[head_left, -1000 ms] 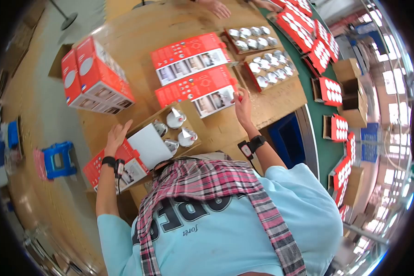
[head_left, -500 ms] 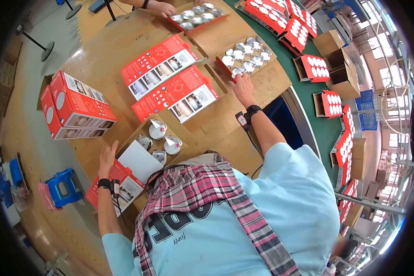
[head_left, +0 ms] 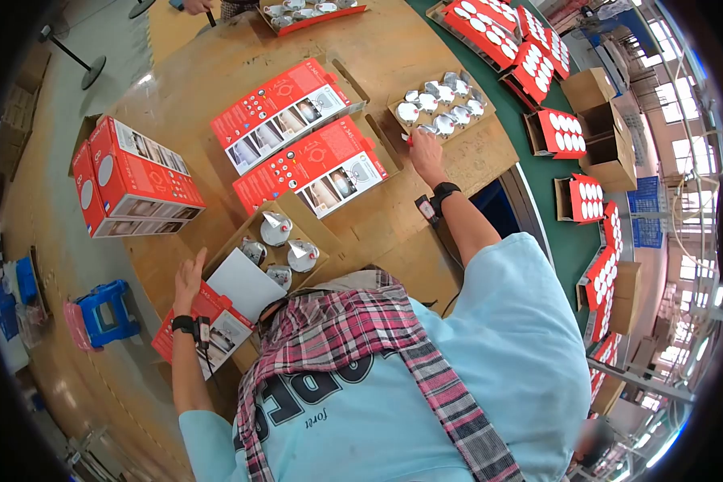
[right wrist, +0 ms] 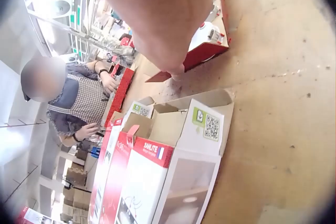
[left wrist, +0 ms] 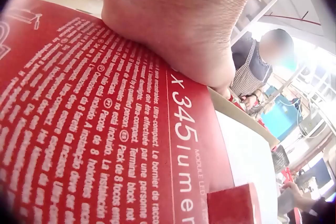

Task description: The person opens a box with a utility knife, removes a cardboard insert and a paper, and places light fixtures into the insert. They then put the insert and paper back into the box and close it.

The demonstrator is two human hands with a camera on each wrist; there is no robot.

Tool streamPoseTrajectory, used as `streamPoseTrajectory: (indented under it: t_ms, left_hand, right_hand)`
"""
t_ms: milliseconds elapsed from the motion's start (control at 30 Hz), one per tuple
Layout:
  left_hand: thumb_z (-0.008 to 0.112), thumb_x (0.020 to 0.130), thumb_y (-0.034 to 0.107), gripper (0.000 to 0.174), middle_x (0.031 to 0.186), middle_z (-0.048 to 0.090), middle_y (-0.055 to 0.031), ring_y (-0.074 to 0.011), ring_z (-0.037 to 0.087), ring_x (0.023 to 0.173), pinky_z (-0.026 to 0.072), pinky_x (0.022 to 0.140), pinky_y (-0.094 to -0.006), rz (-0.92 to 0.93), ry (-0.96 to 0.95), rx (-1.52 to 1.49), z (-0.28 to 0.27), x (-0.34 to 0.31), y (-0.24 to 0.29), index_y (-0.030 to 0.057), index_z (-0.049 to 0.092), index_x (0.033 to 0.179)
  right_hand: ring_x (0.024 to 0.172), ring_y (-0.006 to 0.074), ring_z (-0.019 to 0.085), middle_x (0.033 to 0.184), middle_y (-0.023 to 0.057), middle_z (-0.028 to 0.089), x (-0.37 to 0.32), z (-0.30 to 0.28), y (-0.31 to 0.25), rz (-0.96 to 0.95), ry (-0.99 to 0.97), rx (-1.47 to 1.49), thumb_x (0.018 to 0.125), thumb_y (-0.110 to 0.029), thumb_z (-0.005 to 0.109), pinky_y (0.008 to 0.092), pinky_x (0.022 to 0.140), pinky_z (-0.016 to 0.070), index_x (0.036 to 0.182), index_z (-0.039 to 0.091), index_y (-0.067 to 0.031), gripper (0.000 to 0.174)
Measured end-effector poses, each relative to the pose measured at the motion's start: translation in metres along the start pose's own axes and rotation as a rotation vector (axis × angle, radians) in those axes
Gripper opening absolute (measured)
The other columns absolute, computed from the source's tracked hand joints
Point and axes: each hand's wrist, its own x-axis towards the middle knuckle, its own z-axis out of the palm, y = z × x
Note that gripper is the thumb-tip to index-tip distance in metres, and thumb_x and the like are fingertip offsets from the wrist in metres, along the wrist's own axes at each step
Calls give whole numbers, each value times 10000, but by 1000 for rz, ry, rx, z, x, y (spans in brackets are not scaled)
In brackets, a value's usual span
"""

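Observation:
My left hand (head_left: 187,281) lies with extended fingers against the red printed carton (left wrist: 94,129) in front of me. From this carton's open side a white flap (head_left: 245,281) sticks out, beside an open cardboard box (head_left: 317,229) holding several silver spotlights (head_left: 275,229). My right hand (head_left: 427,157) is at the near left corner of a cardboard tray (head_left: 490,116) filled with rows of silver spotlights. It pinches a small red flap (right wrist: 157,77) there; the fingertips are partly hidden in the right wrist view.
Two open red cartons (head_left: 273,112) lie side by side mid-table, and upright red cartons (head_left: 136,189) stand at the left. Across the table a person (right wrist: 79,95) handles another spotlight tray (head_left: 317,18). Filled red trays (head_left: 562,132) line the green conveyor (head_left: 502,96) at right.
My right hand has gone from the edge of the middle red carton to the spotlight tray. The other person's tray has moved away toward the far edge. My left hand stays on its carton.

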Motion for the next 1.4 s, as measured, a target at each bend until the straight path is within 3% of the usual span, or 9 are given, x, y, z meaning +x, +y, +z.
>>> streamPoseTrajectory:
  t_ms: [167, 400, 500, 700, 1067, 1167, 1267, 1367, 1400]
  left_hand:
    - [316, 895, 564, 699, 967, 561, -311, -449, 480, 972, 344, 893, -474, -10, -42, 33, -3, 0, 5, -70, 599, 974]
    - [307, 918, 499, 560, 988, 564, -291, -436, 474, 970, 343, 872, -486, -3, -38, 73, -4, -4, 12, 72, 570, 1167]
    - [323, 915, 507, 604, 906, 569, -310, -441, 507, 890, 369, 815, -489, 80, 87, 62, 3, -4, 12, -10, 619, 1017]
    - [351, 903, 542, 748, 682, 506, -346, -460, 539, 675, 388, 649, -497, 54, 87, 45, -3, -5, 28, -132, 536, 634]
    - [363, 868, 587, 752, 647, 529, -301, -421, 574, 668, 401, 635, -486, -65, -8, 82, -14, -6, 42, -98, 565, 633]
    - [365, 877, 566, 682, 675, 562, -277, -423, 576, 699, 414, 662, -488, -121, -78, 146, -17, 3, 29, -47, 618, 714]
    - [365, 901, 512, 523, 762, 593, -258, -422, 574, 770, 427, 706, -488, -113, -79, 149, -26, 1, 39, 78, 656, 923]
    - [367, 931, 381, 352, 862, 585, -255, -409, 567, 842, 440, 730, -484, 46, -75, 263, 1, -1, 1, 242, 529, 1210]
    - [369, 937, 305, 347, 850, 579, -243, -404, 570, 826, 448, 718, -477, 171, -43, 348, 6, 2, -12, 272, 471, 1267]
  right_hand:
    - [927, 295, 573, 919, 120, 591, -3, 1, -10, -165, -35, 120, 771, -72, 532, 415, 719, 479, 911, 531, -68, 139]
    - [865, 293, 609, 895, 131, 616, -15, -3, -32, -103, -85, -3, 749, -115, 571, 424, 663, 490, 890, 531, -59, 157]
    - [819, 304, 621, 853, 116, 629, -7, 11, -27, -130, -52, -27, 732, -127, 588, 426, 639, 492, 873, 544, -66, 160]
    - [741, 344, 630, 787, 129, 640, 8, 13, -28, -73, -106, 23, 729, -114, 564, 447, 594, 481, 841, 566, -74, 119]
    - [778, 375, 624, 808, 177, 643, 52, 40, -36, 91, -64, 159, 730, -133, 542, 486, 652, 481, 838, 592, -68, 136]
    - [786, 365, 626, 827, 167, 648, 76, 41, -43, 120, -39, 155, 740, -121, 539, 473, 668, 488, 827, 619, -70, 129]
    - [831, 364, 619, 878, 168, 646, 97, 43, -42, 123, -94, 111, 762, -135, 525, 481, 696, 482, 867, 615, -73, 152]
    - [847, 366, 611, 927, 179, 637, 102, 58, -24, 79, -132, 111, 796, -175, 534, 469, 708, 482, 910, 610, -69, 172]
    - [828, 358, 613, 899, 173, 639, 102, 42, -36, 52, -24, 93, 800, -196, 558, 460, 702, 481, 912, 612, -60, 185]
